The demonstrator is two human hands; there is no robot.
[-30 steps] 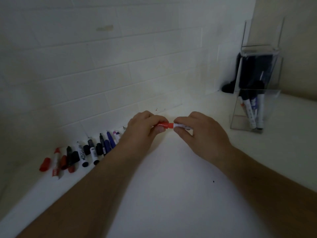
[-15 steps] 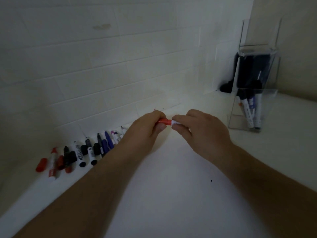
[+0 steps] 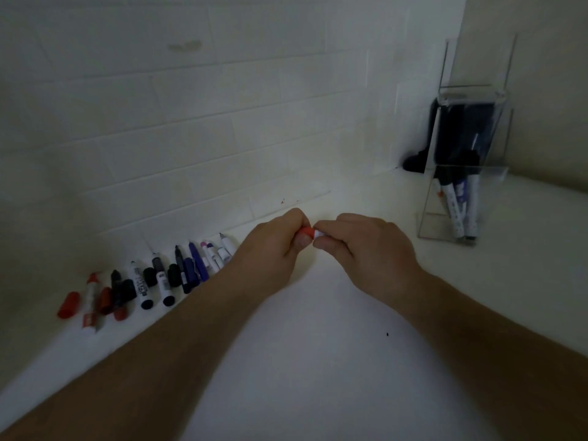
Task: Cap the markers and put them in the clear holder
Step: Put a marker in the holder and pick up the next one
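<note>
My left hand (image 3: 273,243) pinches a red cap (image 3: 307,232) and my right hand (image 3: 366,246) grips the white barrel of a red marker (image 3: 319,233); cap and barrel meet between my fingertips over the white counter. Most of the marker is hidden in my right fist. A row of loose markers and caps (image 3: 152,281), red, black, blue and purple, lies along the tiled wall to the left. The clear holder (image 3: 428,198) stands at the right with several capped markers (image 3: 458,211) upright inside.
A white tiled wall (image 3: 191,122) runs behind the row of markers. A second clear bin (image 3: 471,93) with dark contents sits behind and above the holder in the corner. The white counter (image 3: 318,345) stretches toward me.
My hands have drawn closer together, so less of the red cap and white barrel shows between them. Both hands stay in about the same place.
</note>
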